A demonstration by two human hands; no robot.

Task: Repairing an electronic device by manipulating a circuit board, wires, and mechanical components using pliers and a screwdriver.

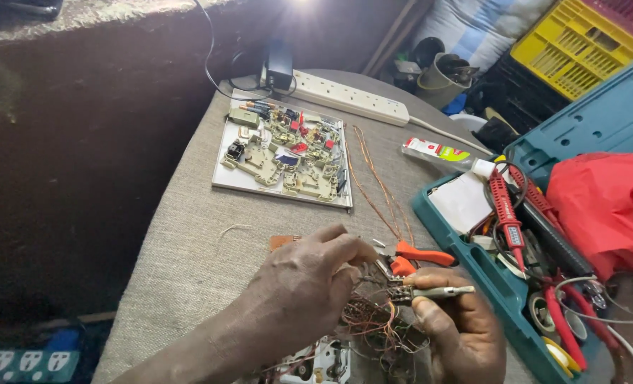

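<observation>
Left hand (299, 284) pinches a tangle of copper wire (373, 320) at the table's near edge — right hand (459, 331) grips a thin metal tool (437, 291) touching it. Orange pliers (412, 257) just behind; teal toolbox (501, 284) crowds the right.

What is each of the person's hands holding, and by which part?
Right hand grips a slim metal tool along its shaft. Left hand pinches the tangled copper wire bundle; exact spot hidden.
</observation>
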